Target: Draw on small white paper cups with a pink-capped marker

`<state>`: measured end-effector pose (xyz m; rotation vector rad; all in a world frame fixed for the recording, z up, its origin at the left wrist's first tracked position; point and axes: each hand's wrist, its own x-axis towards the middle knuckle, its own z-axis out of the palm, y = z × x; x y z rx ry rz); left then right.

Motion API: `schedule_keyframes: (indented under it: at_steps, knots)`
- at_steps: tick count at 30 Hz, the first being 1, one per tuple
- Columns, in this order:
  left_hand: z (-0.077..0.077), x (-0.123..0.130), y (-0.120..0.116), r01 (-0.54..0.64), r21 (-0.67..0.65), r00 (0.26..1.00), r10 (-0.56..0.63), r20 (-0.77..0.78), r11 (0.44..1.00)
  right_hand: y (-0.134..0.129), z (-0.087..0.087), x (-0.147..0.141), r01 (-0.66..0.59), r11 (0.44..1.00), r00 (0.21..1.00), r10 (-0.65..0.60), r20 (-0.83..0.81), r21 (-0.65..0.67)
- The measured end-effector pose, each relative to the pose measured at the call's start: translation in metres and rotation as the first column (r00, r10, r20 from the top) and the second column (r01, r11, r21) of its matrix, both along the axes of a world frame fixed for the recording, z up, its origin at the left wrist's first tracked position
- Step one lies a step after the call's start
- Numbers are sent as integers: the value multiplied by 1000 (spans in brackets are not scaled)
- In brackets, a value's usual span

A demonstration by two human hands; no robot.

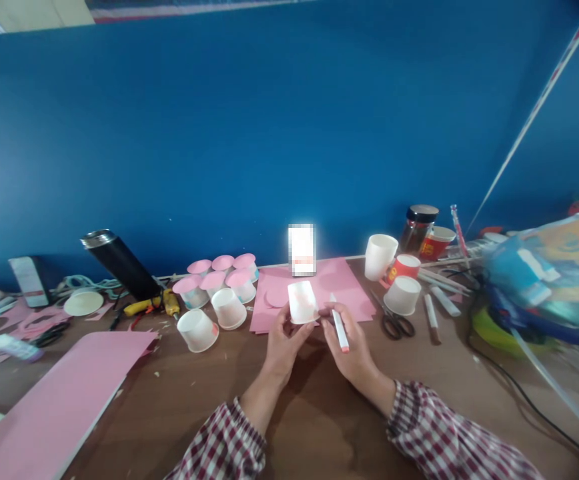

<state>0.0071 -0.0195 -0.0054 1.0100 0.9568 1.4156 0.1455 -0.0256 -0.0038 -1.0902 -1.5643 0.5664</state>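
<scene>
One white paper cup (pixel 302 302), held above the counter (pixel 319 427), clamped in the person's left hand (pixel 280 339). One white marker (pixel 339 325), gripped in the right hand (pixel 356 341). Pink paper sheets (pixel 342 283), beyond, near the back edge. Scissors (pixel 397 326), right of the sheets.

Our left sleeve (pixel 224 440) at seven o'clock and right sleeve (pixel 454 430) toward five are maroon-and-white check, with gathered cuffs (pixel 400 408).

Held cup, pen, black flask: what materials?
Held cup: probably paper; matte white, disposable-cup shape. Pen: likely plastic; smooth, even white barrel. Black flask: perhaps coated metal; dark satin body, shiny silvery top. Body material uncertain.
</scene>
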Motion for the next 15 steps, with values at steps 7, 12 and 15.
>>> schedule_keyframes:
  at_steps: [7,12,15]
  knots:
    - [-2,0,1,-26,-11,1000,26,-15,1000,-1,0,-1,-34,999,999,34,-13,16]
    - [-11,0,4,-168,-39,979,162,-121,985,-3,2,-3,-67,997,998,67,-15,49]
    - [-15,-1,6,-193,-80,978,185,-94,978,-5,2,-3,-87,994,996,88,-23,60]
